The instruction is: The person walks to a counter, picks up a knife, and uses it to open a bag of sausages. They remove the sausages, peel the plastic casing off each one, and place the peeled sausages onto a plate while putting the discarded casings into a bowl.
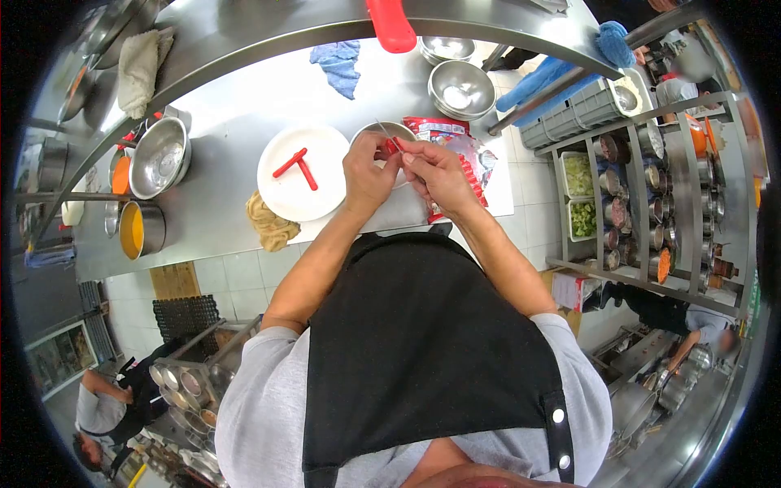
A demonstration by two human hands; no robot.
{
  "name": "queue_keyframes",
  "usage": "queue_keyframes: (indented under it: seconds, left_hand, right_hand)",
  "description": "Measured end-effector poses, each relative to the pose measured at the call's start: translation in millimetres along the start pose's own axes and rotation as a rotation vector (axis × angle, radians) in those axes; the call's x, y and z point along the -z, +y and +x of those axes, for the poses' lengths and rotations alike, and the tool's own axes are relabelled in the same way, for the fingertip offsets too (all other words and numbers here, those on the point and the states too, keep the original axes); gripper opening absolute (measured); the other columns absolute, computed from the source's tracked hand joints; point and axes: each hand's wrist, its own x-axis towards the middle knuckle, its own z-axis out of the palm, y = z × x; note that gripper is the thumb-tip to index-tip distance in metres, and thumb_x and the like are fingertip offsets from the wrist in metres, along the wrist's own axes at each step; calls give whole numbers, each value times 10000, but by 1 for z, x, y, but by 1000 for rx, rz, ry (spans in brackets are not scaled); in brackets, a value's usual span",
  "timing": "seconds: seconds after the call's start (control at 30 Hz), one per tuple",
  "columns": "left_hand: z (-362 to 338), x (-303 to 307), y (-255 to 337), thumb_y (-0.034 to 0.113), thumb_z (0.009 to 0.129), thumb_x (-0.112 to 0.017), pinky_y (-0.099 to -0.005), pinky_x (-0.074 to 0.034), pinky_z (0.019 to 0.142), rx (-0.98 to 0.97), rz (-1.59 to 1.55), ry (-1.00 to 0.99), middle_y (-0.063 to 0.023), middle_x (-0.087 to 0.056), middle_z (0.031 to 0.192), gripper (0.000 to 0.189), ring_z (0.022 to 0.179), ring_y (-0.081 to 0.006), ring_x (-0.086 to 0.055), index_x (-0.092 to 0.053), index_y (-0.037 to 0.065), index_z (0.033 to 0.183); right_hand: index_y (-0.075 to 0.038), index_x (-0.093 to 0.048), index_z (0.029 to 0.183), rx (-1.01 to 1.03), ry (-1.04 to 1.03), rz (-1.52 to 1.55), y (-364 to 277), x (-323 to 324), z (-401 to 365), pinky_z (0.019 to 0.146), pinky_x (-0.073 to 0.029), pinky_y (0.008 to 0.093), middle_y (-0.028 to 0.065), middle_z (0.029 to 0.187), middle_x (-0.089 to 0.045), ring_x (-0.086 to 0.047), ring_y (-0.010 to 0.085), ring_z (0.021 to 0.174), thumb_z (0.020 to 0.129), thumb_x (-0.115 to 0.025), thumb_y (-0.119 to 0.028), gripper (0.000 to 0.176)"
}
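Note:
My left hand (368, 172) and my right hand (442, 174) meet over a metal bowl (368, 130), both with fingers pinched. Between their fingertips is a small red stick (391, 147), sausage-like and mostly hidden by the fingers. A thin, pale, pointed strip shows just above the left fingertips. On the white plate (281, 191), left of my left hand, lie two red sausage-like sticks (298, 166), one angled against the other. Beside my right hand is an opened red plastic packet (439, 127) with more red sticks (473, 180) along it.
A yellow cloth (270, 223) lies at the table's front edge, a blue cloth (336, 67) farther back. Stacked metal bowls (461, 88) stand back right. At left are a large bowl (160, 159) and a pot of yellow liquid (141, 230). An overhead shelf edge (268, 50) crosses above.

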Motion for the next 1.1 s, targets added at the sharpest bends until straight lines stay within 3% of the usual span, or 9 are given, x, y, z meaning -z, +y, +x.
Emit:
queue_keyframes:
  seconds: [0.2,0.3,0.4,0.5,0.6,0.7,0.8,0.9,1.1]
  left_hand:
    - [10,21,7,-6,870,-815,-329,-625,726,298,-173,-237,-143,-746,1004,234,837,-201,-769,-667,-36,1050]
    - [11,27,5,-34,901,-776,-316,-618,748,218,-190,-264,-138,-759,1040,244,844,-187,-764,-669,-46,1121]
    - [14,33,8,-58,930,-723,-307,-614,782,346,-371,-339,-128,-755,1045,262,862,-191,-756,-659,-47,1184]
    - [15,32,8,-57,977,-630,-318,-610,798,558,-527,-268,-128,-743,1091,259,934,-206,-744,-639,-48,1235]
    - [13,20,7,-14,1006,-575,-329,-601,784,868,-1126,5,-138,-723,1119,245,949,-207,-716,-634,-43,1242]
    - [6,23,-17,20,1016,-547,-357,-599,813,1034,-1480,-47,-141,-704,1120,257,933,-223,-697,-628,-35,1254]
    - [0,18,-36,74,1044,-552,-375,-599,866,977,-1405,-94,-140,-692,1092,238,905,-243,-686,-633,-22,1246]
    - [3,15,-34,141,1086,-538,-405,-594,964,1105,-1213,35,-170,-665,1127,242,999,-291,-674,-622,-31,1235]
    - [7,18,-48,219,1133,-511,-533,-515,1101,1075,-1463,37,-135,-649,1134,279,1189,-332,-641,-586,-18,1260]
  right_hand:
    - [-104,-721,1356,-15,-40,51,-6,-1,-1,485,-330,216,-22,813,-621,-457,41,585,1064,-654,-143,303]
    - [-98,-713,1353,-44,-52,89,-4,4,2,465,-326,227,-5,830,-627,-458,50,577,1060,-654,-139,302]
    - [-81,-695,1353,-77,-39,132,-4,7,3,452,-326,235,4,830,-621,-463,61,568,1059,-651,-144,304]
    - [-58,-680,1343,-125,-17,186,-6,10,3,447,-329,242,7,817,-611,-467,72,555,1063,-645,-153,298]
    - [-36,-666,1331,-116,-13,196,-4,12,6,444,-331,247,7,806,-604,-470,79,548,1068,-639,-161,292]
    - [-18,-657,1328,-121,14,194,4,14,10,444,-333,252,8,803,-603,-471,84,545,1072,-633,-164,296]
    - [-4,-649,1338,-131,24,175,10,15,13,442,-335,257,8,796,-603,-472,88,543,1076,-627,-167,309]
    - [-3,-644,1359,-140,17,174,13,18,11,440,-334,261,9,793,-603,-473,92,540,1078,-623,-165,326]
    - [-15,-635,1404,-157,9,146,17,15,8,436,-323,264,-2,788,-581,-465,89,542,1081,-612,-168,358]
